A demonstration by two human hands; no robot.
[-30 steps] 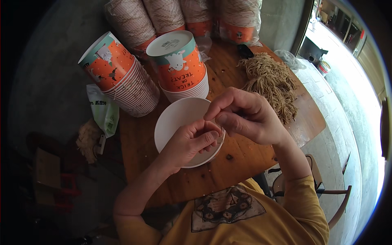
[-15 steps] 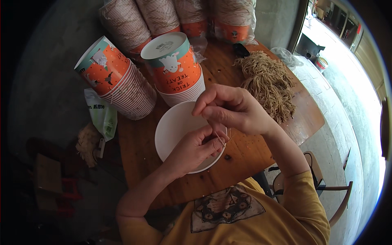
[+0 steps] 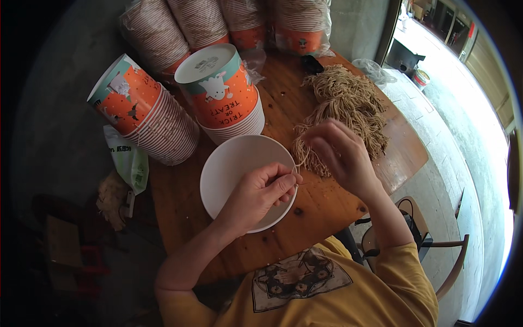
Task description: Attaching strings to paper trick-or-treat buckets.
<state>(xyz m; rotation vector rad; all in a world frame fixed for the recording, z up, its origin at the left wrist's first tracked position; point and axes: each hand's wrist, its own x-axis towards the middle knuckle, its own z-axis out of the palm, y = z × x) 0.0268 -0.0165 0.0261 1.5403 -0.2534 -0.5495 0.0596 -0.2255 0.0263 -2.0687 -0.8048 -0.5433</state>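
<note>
bucket (image 3: 224, 170) under left hand (image 3: 257, 192); tabletop (image 3: 324, 204) showing right of rim (image 3: 284, 217)

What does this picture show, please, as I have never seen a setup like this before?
There is no robot here, only a person's two bare hands. The view comes from the left of two wide fisheye cameras worn on the head, looking down, so straight edges bend. The left hand pinches a thin pale strand over a white tub, whose open side faces up. The right hand is raised beside the tan strand bundle; it is too blurred to tell whether it holds anything. On the wooden table stand stacks of upturned orange tubs, with plastic-wrapped stacks behind.
</note>
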